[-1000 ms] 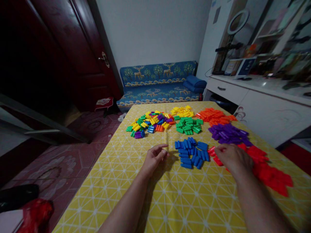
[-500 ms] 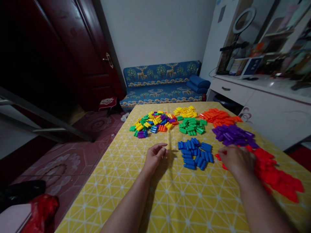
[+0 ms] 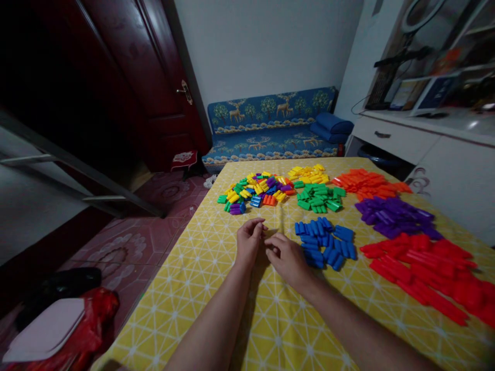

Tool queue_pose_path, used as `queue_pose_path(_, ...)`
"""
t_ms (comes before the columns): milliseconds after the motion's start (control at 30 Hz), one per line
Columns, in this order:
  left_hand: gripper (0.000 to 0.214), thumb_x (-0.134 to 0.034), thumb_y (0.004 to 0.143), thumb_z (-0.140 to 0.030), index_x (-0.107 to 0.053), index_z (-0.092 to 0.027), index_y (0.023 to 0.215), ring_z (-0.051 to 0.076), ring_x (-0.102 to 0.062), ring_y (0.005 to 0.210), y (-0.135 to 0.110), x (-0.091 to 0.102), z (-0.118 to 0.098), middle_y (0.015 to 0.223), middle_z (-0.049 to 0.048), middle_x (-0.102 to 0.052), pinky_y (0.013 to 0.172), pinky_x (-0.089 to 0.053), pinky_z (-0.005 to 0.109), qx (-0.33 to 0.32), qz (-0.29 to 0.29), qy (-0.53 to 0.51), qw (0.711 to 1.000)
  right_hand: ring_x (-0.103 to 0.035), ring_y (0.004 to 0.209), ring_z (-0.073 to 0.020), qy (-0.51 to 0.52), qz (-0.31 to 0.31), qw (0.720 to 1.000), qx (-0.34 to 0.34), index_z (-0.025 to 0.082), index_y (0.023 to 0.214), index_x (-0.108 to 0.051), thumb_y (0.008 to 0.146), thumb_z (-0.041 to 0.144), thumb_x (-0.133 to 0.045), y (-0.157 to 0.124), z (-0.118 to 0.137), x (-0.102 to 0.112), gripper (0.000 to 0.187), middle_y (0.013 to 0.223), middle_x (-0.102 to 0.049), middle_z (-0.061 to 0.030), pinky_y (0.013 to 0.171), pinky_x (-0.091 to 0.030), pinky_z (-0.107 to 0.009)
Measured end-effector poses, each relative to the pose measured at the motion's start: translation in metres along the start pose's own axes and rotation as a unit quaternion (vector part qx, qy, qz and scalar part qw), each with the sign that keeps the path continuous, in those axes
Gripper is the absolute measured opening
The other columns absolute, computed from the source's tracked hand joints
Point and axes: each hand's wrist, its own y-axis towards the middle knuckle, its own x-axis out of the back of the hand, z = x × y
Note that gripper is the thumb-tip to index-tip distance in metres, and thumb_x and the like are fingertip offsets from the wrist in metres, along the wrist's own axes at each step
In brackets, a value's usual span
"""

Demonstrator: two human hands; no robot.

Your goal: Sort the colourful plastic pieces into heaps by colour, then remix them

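Blue pile [image 3: 327, 240] of plastic pcs on the desk [image 3: 201, 299], right of ctr, just beside the R hand [image 3: 288, 257]; can't tell if they touch; R hand's fingers curled inward, aimed left; L hand [image 3: 248, 241] just left of it, fingers bent too, thumb nr the index; tips of both hands v. close, w/ a small gap; can't tell if either set grasps a pc; green pile [image 3: 319, 197] lies far of the blue, w/ yellow pile [image 3: 308, 175] beyond it; mixed-colour pile [image 3: 259, 190] left of green, far of both hands; orange pile [image 3: 365, 184] far right, purple pile [image 3: 394, 216] on its near side, red pile [image 3: 425, 268] nearer still, along the right; past the desk's far edge, blue patterned sofa [image 3: 266, 147]; dk red door [image 3: 154, 77] far left; wht cabinet [image 3: 406, 141] far right
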Motion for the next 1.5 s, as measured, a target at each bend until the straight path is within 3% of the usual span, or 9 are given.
queue_pose_path(100,0.022,-0.065,0.077,-0.031,-0.071,-0.015,0.091,0.009,-0.057,0.056,-0.003,0.002,0.001,0.073,0.0029,-0.067,0.056,-0.045,0.021,-0.012,-0.032,0.024,0.999,-0.059,0.071,-0.0138,-0.063,0.005,0.997,-0.052,0.024,0.087,-0.068,0.076,0.011,-0.053,0.006,-0.001,-0.009,0.022,0.086,-0.068,-0.0001,0.057,-0.034,-0.024)
queue_pose_path(267,0.020,-0.057,0.080,-0.017,-0.072,-0.018,0.093,0.018,-0.066,0.088,0.001,0.008,-0.002,0.094,0.0071,-0.072,0.074,-0.051,0.027,-0.097,-0.051,0.165,0.980,-0.057,0.069,-0.0129,-0.038,-0.003,0.999,-0.026,0.023,0.084,-0.067,0.076,0.011,-0.053,0.003,-0.010,-0.015,0.020,0.085,-0.067,0.0004,0.059,-0.035,-0.023)
queue_pose_path(467,0.025,-0.057,0.080,-0.016,-0.072,-0.020,0.100,0.021,-0.061,0.103,0.069,0.028,-0.029,0.102,0.0068,-0.070,0.095,-0.046,0.036,-0.253,-0.032,0.404,0.878,-0.060,0.072,-0.0128,0.023,-0.003,1.000,-0.007,0.025,0.085,-0.070,0.084,0.020,-0.055,0.000,-0.012,-0.017,0.016,0.087,-0.069,0.0011,0.063,-0.039,-0.023)
queue_pose_path(633,0.045,-0.064,0.080,-0.043,-0.066,-0.027,0.121,0.031,-0.047,0.123,0.139,0.036,-0.040,0.131,0.0088,-0.057,0.103,-0.039,0.046,-0.197,0.049,0.614,0.763,-0.061,0.073,-0.0130,0.028,0.006,1.000,-0.011,0.025,0.086,-0.070,0.087,0.022,-0.054,0.000,-0.008,-0.013,0.016,0.090,-0.070,0.0012,0.063,-0.041,-0.024)
queue_pose_path(767,0.056,-0.060,0.079,-0.061,-0.062,-0.034,0.127,0.037,-0.044,0.124,0.165,0.034,-0.033,0.144,0.0057,-0.046,0.099,-0.042,0.050,-0.108,0.125,0.675,0.719,-0.062,0.075,-0.0136,0.021,0.014,0.999,-0.021,0.025,0.086,-0.070,0.086,0.020,-0.054,0.000,-0.005,-0.009,0.017,0.091,-0.070,0.0009,0.062,-0.041,-0.024)
queue_pose_path(1000,0.052,-0.063,0.079,-0.054,-0.062,-0.034,0.127,0.035,-0.047,0.122,0.151,0.043,-0.030,0.133,0.0058,-0.058,0.103,-0.038,0.047,-0.137,0.174,0.659,0.719,-0.063,0.076,-0.0139,0.001,0.029,0.999,-0.032,0.028,0.088,-0.069,0.085,0.019,-0.056,0.001,-0.002,-0.006,0.016,0.091,-0.071,0.0036,0.062,-0.040,-0.024)
queue_pose_path(1233,0.048,-0.078,0.066,-0.047,-0.073,-0.030,0.110,0.029,-0.063,0.108,0.105,0.053,-0.072,0.119,0.0070,-0.069,0.096,-0.044,0.033,-0.094,0.331,0.551,0.760,-0.063,0.080,-0.0144,0.006,0.028,0.999,-0.040,0.029,0.089,-0.069,0.086,0.018,-0.054,0.000,-0.003,-0.008,0.018,0.094,-0.071,0.0039,0.065,-0.040,-0.025)
queue_pose_path(1367,0.035,-0.076,0.068,-0.044,-0.076,-0.032,0.101,0.028,-0.068,0.094,0.104,0.028,-0.098,0.098,0.0042,-0.075,0.085,-0.047,0.031,-0.080,0.348,0.576,0.735,-0.062,0.075,-0.0148,-0.006,0.023,0.998,-0.051,0.028,0.085,-0.068,0.085,0.020,-0.056,0.001,-0.003,-0.008,0.015,0.087,-0.070,0.0030,0.062,-0.038,-0.025)
queue_pose_path(1500,0.036,-0.064,0.082,-0.037,-0.071,-0.023,0.115,0.028,-0.063,0.103,0.134,-0.016,-0.084,0.110,0.0100,-0.070,0.090,-0.045,0.036,-0.216,0.273,0.602,0.718,-0.062,0.074,-0.0147,0.001,0.023,0.999,-0.049,0.028,0.086,-0.068,0.085,0.020,-0.056,0.001,-0.003,-0.009,0.015,0.087,-0.070,0.0029,0.062,-0.038,-0.025)
